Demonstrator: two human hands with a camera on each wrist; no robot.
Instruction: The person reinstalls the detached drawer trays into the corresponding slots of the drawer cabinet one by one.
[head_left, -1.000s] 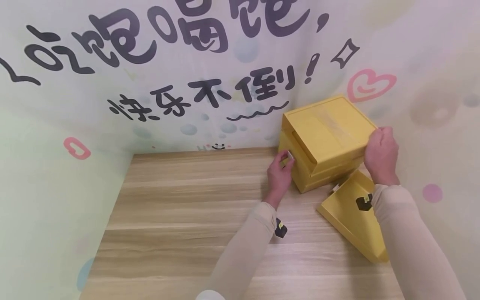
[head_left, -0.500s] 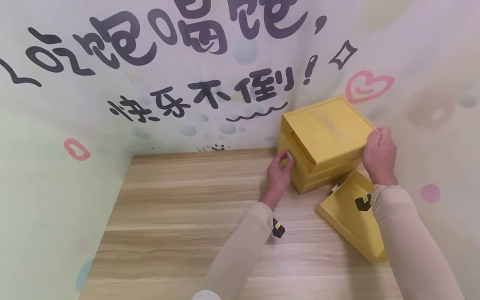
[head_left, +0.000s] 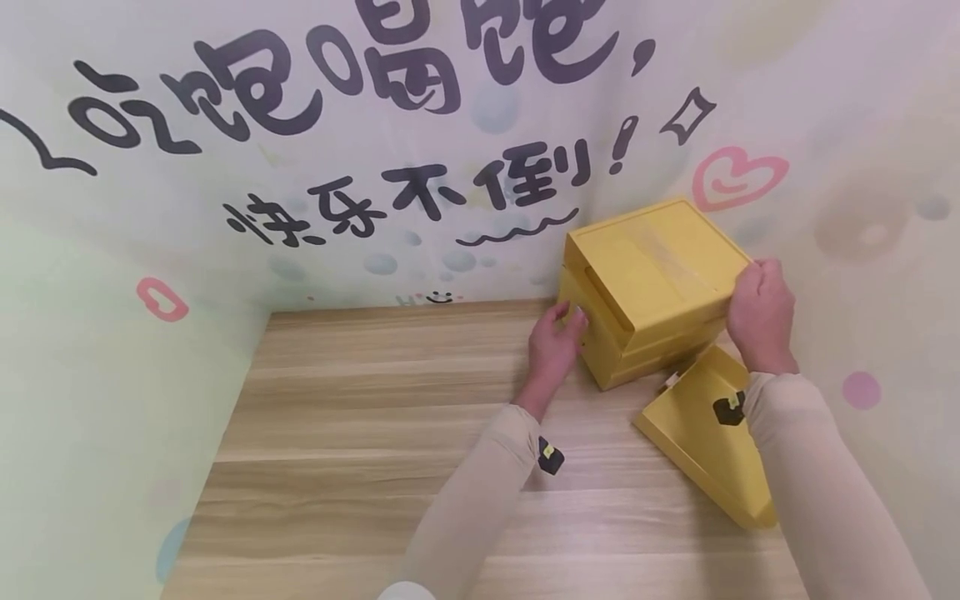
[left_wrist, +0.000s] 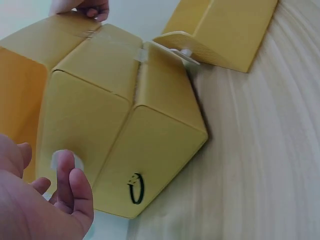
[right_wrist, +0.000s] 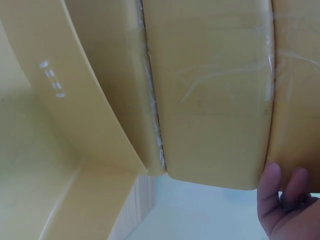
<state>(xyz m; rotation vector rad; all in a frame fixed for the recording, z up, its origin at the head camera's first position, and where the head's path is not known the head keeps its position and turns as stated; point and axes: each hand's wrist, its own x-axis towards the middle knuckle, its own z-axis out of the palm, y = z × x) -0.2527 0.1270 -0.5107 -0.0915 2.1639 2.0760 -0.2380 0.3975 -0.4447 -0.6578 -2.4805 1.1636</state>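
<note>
A yellow drawer box [head_left: 660,267] of stacked tiers stands in the back right corner, with a dark opening in its top tier. In the left wrist view, a fingertip of my left hand [head_left: 553,348] overlaps the white knob [left_wrist: 56,159] on the middle drawer front [left_wrist: 85,117]. That drawer front sits flush with the box; my left fingers look loosely bent. My right hand [head_left: 761,312] grips the top right edge of the box, its fingers at the tier seam in the right wrist view. A removed yellow drawer [head_left: 708,450] lies beside the box, partly hidden by my right forearm.
The wooden tabletop [head_left: 360,433] spreads left and in front of the box. Printed walls rise behind and on both sides, close against the box's corner. A black oval loop [left_wrist: 136,189] shows on the bottom drawer front. Clear tape [head_left: 667,254] crosses the box top.
My left hand has shifted slightly left and its fingers have loosened from their pinch on the knob. My right hand keeps its place on the box, and the box stands as before.
</note>
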